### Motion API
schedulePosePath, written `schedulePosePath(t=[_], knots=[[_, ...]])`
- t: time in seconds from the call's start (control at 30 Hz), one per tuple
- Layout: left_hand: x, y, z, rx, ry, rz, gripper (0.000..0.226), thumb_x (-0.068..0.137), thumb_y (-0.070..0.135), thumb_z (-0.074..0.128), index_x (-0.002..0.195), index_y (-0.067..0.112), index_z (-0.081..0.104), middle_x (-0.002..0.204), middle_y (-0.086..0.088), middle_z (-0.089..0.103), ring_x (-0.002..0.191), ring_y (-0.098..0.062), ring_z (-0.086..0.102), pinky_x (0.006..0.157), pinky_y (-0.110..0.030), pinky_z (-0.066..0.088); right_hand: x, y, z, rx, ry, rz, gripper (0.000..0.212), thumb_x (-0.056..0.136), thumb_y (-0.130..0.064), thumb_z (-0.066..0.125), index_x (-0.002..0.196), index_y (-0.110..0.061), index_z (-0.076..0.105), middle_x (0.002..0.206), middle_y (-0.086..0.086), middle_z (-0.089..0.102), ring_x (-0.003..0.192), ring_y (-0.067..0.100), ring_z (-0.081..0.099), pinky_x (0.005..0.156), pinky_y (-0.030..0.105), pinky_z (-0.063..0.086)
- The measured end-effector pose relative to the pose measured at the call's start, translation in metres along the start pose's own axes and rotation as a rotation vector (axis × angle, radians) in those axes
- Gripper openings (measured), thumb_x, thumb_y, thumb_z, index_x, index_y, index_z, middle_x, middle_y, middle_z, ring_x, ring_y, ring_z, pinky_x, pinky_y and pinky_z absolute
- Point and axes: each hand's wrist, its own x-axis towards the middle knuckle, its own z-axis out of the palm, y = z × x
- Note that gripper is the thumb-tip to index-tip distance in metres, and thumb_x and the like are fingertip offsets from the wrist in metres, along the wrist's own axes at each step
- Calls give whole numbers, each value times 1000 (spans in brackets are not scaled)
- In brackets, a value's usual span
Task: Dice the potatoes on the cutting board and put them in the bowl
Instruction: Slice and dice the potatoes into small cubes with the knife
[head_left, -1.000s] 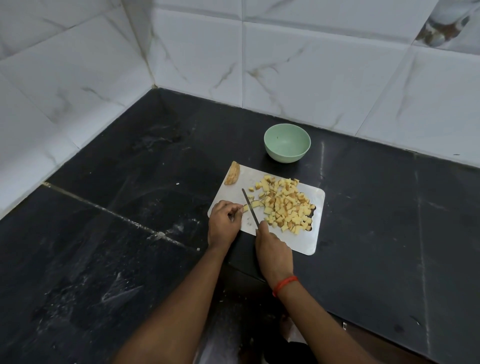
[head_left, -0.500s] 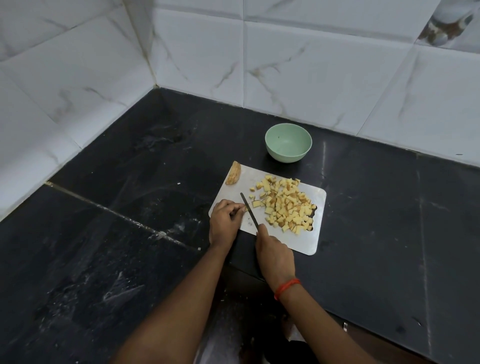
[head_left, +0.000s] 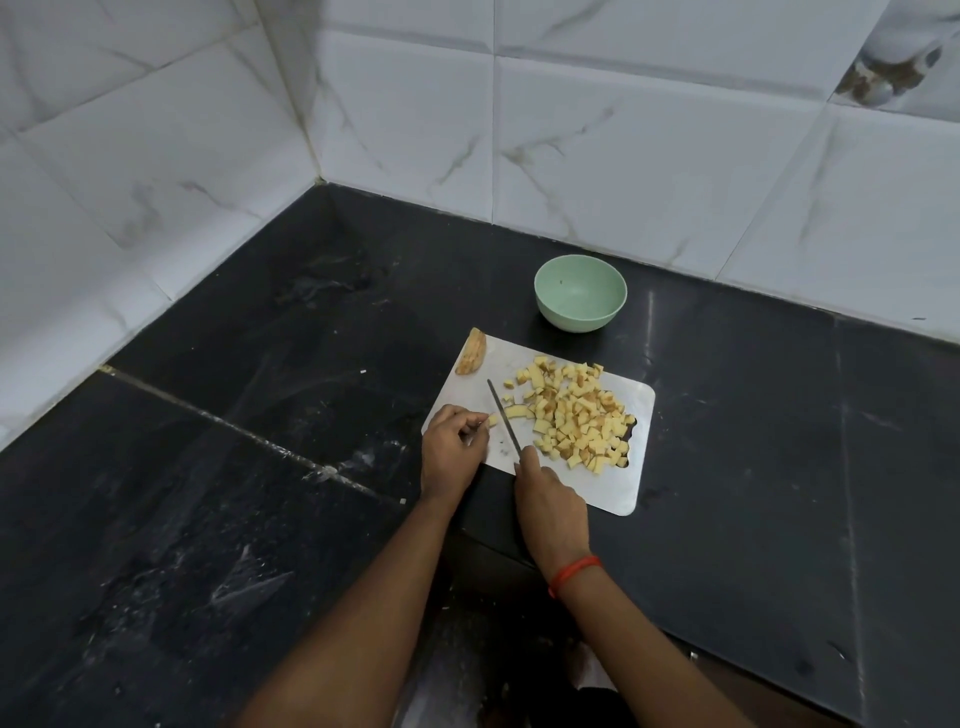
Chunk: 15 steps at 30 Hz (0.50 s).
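A metal cutting board (head_left: 631, 483) lies on the black counter. On its right half sits a heap of diced potato (head_left: 574, 415). My left hand (head_left: 452, 447) pinches a small potato piece (head_left: 492, 420) at the board's left edge. My right hand (head_left: 548, 506) grips a knife (head_left: 503, 418), whose thin blade points away from me and stands just right of that piece. A cut strip of potato (head_left: 517, 412) lies on the blade's right side. The pale green bowl (head_left: 580, 292) stands just beyond the board and holds nothing.
A potato end with brown skin (head_left: 471, 352) rests on the board's far left corner. White tiled walls (head_left: 623, 145) meet in a corner behind and to the left. The black counter (head_left: 260, 467) shows white smears and a seam.
The small piece in my left fingers now shows clear of the strip on the blade's other side. Both hands stay at the board's near left.
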Motion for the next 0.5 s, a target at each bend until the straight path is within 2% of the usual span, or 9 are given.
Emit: schedulePosePath(t=[0.17, 0.27, 0.4, 0.5], knots=[[1, -1, 1, 2, 6, 31, 13, 90, 16, 76, 100, 11, 81, 93, 6, 66, 89, -6, 63, 76, -18, 52, 4, 1, 5, 37, 19, -26, 29, 96, -18, 59, 98, -21, 31, 62, 1, 54, 43, 26, 55, 39, 28, 29], [2, 0, 1, 6, 11, 29, 12, 88, 15, 78, 99, 11, 81, 93, 5, 69, 90, -5, 63, 77, -11, 48, 5, 3, 7, 22, 18, -39, 28, 97, -19, 58, 101, -22, 31, 62, 1, 54, 43, 27, 55, 39, 29, 31], [2, -1, 2, 7, 10, 28, 11, 88, 18, 78, 98, 13, 81, 92, 6, 69, 90, -8, 63, 77, -19, 52, 4, 2, 6, 26, -32, -42, 29, 98, -17, 53, 111, -22, 28, 66, 2, 60, 51, 28, 60, 42, 31, 32], [2, -1, 4, 37, 20, 26, 13, 89, 21, 77, 98, 12, 80, 93, 7, 68, 90, -9, 63, 79, -24, 54, -13, 6, 0, -6, -139, -72, 26, 102, -19, 43, 118, -22, 22, 84, 3, 65, 66, 28, 66, 49, 32, 35]])
